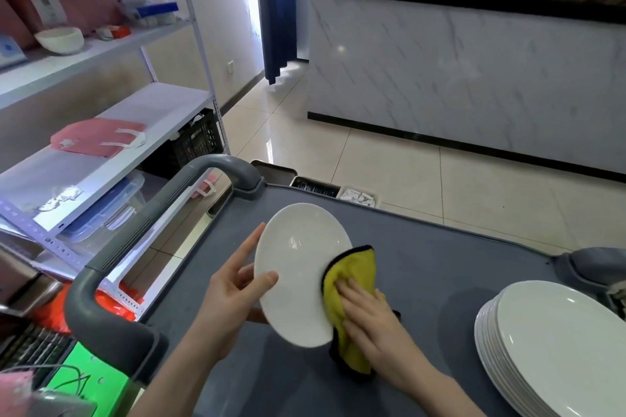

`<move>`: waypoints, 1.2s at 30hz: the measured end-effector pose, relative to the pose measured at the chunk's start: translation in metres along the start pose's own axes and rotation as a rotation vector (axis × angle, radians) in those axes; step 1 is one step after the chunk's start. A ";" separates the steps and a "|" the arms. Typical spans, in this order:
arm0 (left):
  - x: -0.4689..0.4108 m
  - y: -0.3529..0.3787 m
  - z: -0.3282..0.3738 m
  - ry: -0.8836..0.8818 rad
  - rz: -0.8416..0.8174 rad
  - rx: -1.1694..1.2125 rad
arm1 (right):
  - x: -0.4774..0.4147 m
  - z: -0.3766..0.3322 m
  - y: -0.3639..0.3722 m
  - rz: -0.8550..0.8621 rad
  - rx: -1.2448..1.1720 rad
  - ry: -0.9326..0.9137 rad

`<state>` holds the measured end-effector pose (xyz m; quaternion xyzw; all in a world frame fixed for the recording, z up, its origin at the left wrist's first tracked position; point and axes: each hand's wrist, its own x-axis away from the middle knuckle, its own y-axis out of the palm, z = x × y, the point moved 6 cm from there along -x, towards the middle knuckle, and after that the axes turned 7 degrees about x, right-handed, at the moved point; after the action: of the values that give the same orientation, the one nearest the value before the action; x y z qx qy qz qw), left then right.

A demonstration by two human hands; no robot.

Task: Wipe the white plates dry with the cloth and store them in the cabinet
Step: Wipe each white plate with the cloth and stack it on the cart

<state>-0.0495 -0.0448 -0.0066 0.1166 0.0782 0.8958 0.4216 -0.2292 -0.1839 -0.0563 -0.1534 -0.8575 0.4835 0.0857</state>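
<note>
Left of the white plate stack (559,349), the left hand (230,294) pinches a round white plate (298,264) tilted so the flattened fingers (349,291) of the right hand (369,315) press the yellow cloth (359,267) round its rim

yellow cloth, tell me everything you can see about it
The yellow cloth looks plush, like microfibre, with a dark edge. It is bunched and folded over the rim of the tilted white plate, which the left hand holds. The right hand presses it with flat fingers; its lower end hangs toward the grey cart top.
</note>
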 end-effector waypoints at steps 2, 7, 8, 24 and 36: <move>0.001 0.004 0.000 -0.011 -0.036 -0.021 | -0.007 0.013 -0.012 0.078 -0.026 0.081; -0.001 0.014 -0.002 -0.008 -0.093 -0.140 | -0.020 0.018 -0.053 0.267 -0.523 0.140; -0.002 0.016 -0.002 -0.001 -0.096 -0.161 | -0.021 0.019 -0.060 0.310 -0.548 0.157; -0.010 0.033 0.017 0.255 -0.130 -0.521 | -0.014 0.054 -0.061 0.302 -1.046 0.389; -0.007 0.092 0.043 0.714 -0.356 -1.216 | -0.027 -0.018 -0.101 0.264 -0.165 0.112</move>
<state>-0.1011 -0.1060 0.0555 -0.4522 -0.2828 0.6822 0.5001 -0.2165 -0.2273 0.0394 -0.2979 -0.8605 0.4094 0.0565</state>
